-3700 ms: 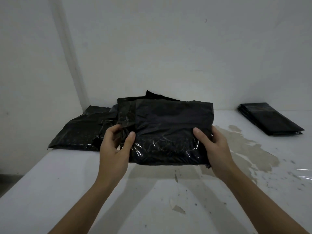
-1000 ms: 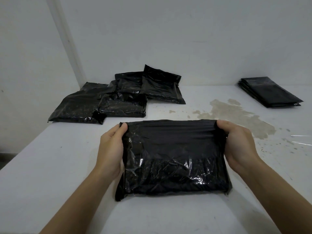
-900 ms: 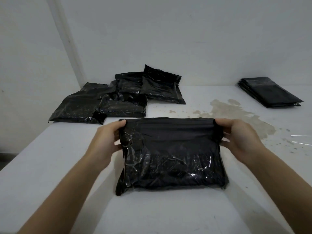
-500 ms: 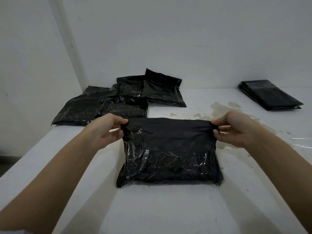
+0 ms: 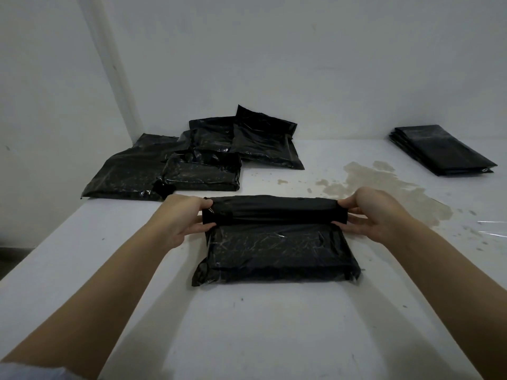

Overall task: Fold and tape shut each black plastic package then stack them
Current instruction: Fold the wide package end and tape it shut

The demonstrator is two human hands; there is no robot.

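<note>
A black plastic package [image 5: 277, 250] lies flat on the white table [image 5: 269, 333] in front of me. Its far flap [image 5: 274, 211] is folded over toward me into a matte band across the top. My left hand [image 5: 181, 220] pinches the flap's left end and my right hand [image 5: 375, 215] pinches its right end. Several other black packages [image 5: 197, 163] lie in a loose pile at the back left near the wall corner.
A neat stack of flat black bags [image 5: 441, 150] sits at the back right. A brownish stain [image 5: 384, 185] spreads over the table behind my right hand. A clear shiny strip, perhaps tape or film [image 5: 493, 229], shows at the right edge. The table's left edge drops off.
The package was carried from the pile and laid down in front of me. Over the last second both hands rolled its far flap further toward me, narrowing the folded band.
</note>
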